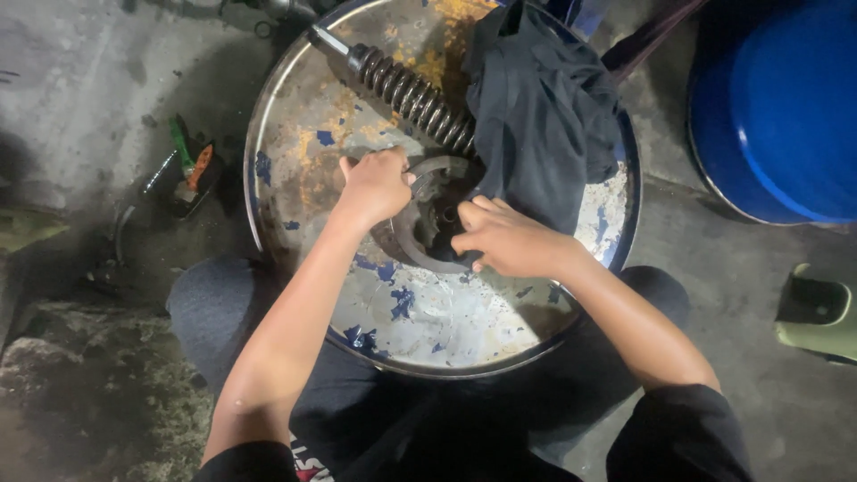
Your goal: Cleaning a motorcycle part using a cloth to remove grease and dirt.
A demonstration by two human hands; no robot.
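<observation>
Head view, looking straight down. Worn round metal drum top with flaking blue and yellow paint [420, 312] served as the work surface, set between the person's knees. Dark grey round metal machine part with a central hole [435, 219] lay near the middle of the drum top.

Left hand [375, 186] was closed in a fist on the upper left edge of the part, fingers curled tight; something thin seemed pinched in it, too small to tell what. Right hand [506, 239] rested on the part's right and lower edge, fingers bent over the rim and gripping it. Hands were apart, one on each side of the part.

Black coil-spring shock absorber with a shiny steel rod end [406, 89] lay diagonally across the upper drum top, lower end under a crumpled dark grey cloth rag [540, 116], which touched the part's right side.

Off the drum: blue plastic barrel [786, 107] at upper right, green rubber sandal [817, 312] at right edge, small dark tray with green and orange tool handles [187, 170] on the concrete floor [80, 80] at left.
</observation>
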